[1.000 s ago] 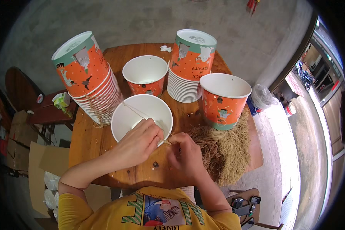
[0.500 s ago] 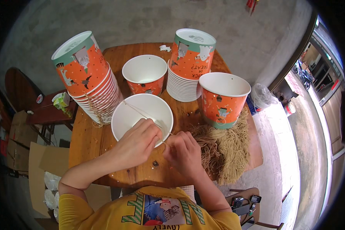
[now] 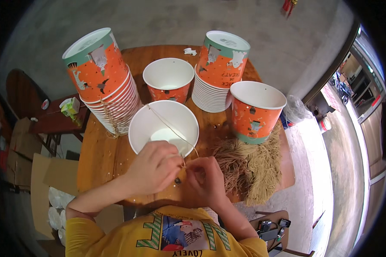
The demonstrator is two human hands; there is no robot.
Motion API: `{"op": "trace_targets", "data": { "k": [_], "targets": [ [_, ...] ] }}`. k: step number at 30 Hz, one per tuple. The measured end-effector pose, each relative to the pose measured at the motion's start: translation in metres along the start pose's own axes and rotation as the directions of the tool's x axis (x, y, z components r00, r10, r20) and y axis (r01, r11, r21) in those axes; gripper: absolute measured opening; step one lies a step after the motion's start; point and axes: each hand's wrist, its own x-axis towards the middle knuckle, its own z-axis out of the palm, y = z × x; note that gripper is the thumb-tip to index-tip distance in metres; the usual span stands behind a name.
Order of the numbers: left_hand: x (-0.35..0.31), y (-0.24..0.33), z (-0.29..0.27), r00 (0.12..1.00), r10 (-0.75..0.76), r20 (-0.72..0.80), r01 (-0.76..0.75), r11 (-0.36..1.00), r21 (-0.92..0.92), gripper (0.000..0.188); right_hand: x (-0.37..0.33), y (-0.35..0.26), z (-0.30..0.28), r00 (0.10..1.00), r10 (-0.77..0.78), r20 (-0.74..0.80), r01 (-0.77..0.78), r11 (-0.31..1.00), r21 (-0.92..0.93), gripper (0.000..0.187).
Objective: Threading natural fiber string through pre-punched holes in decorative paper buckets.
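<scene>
A white-lined paper bucket (image 3: 138, 122) stands in front of me on the table, its open mouth up. A thin tan cord (image 3: 172, 127) runs from its far rim across the mouth to the near right rim. Just in front of that near rim, my left hand (image 3: 155, 166) pinches the cord with curled fingers. Close beside it, my right hand (image 3: 206, 175) is closed on the cord as well. Between the fingertips a small loop or crossing of cord shows; its exact form is too small to tell. To the right lies a heap of tan cords (image 3: 261, 175).
An upside-down stack of orange buckets (image 3: 101, 70) rises at the left, with cords hanging on its side. Another inverted stack (image 3: 221, 64) stands behind. Upright buckets stand at the back (image 3: 169, 92) and right (image 3: 255, 115), the latter on the cord heap. A carton (image 3: 51, 180) sits left of the wooden table (image 3: 103, 158).
Both hands have drawn slightly nearer to me, and the left hand no longer covers the bucket's mouth as much. The cord now arcs over the near right rim. My view has shifted slightly.
</scene>
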Motion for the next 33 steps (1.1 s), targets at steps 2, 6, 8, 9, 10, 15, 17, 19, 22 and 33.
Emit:
{"op": "trace_targets", "data": {
  "k": [2,6,8,9,10,15,17,19,22,33],
  "targets": [
    [-0.009,0.002,0.008,0.998,0.057,-0.010,-0.057,0.996,0.071,0.036,-0.003,-0.007,0.000,0.994,-0.106,-0.025,0.106,0.994,-0.013,0.028],
    [-0.017,0.000,0.012,0.997,0.064,-0.041,-0.060,0.994,0.094,0.036,-0.006,-0.014,0.000,0.984,-0.175,-0.017,0.173,0.983,-0.058,0.032],
    [-0.019,-0.001,0.012,0.997,0.063,-0.035,-0.061,0.997,0.056,0.033,-0.006,-0.014,-0.002,0.980,-0.199,-0.013,0.198,0.979,-0.051,0.038],
    [-0.020,-0.001,0.013,0.997,0.062,-0.041,-0.061,0.997,0.042,0.031,-0.007,-0.015,-0.001,0.980,-0.201,-0.011,0.200,0.978,-0.051,0.038],
    [-0.021,-0.001,0.014,0.997,0.063,-0.046,-0.062,0.998,0.026,0.029,-0.009,-0.015,-0.001,0.984,-0.176,0.001,0.176,0.984,-0.009,0.040],
    [-0.024,0.000,0.014,1.000,0.013,-0.022,-0.012,0.999,0.040,0.024,-0.011,-0.014,-0.001,0.972,-0.233,0.013,0.233,0.972,-0.026,0.040],
    [-0.023,0.002,0.014,1.000,-0.009,-0.015,0.010,0.999,0.049,0.022,-0.010,-0.015,-0.003,0.960,-0.280,0.015,0.280,0.955,-0.093,0.038],
    [-0.022,0.005,0.015,0.995,-0.059,-0.078,0.061,0.998,0.025,0.018,-0.005,-0.017,-0.005,0.945,-0.327,0.018,0.326,0.935,-0.136,0.035],
    [-0.022,0.005,0.019,0.994,-0.051,-0.093,0.057,0.997,0.059,0.016,-0.003,-0.022,-0.009,0.928,-0.370,0.043,0.371,0.910,-0.186,0.032],
    [-0.023,-0.012,0.031,0.966,-0.058,-0.254,0.073,0.996,0.053,0.019,0.002,-0.025,-0.019,0.919,-0.381,0.101,0.383,0.924,-0.002,0.033]
  ]
}}
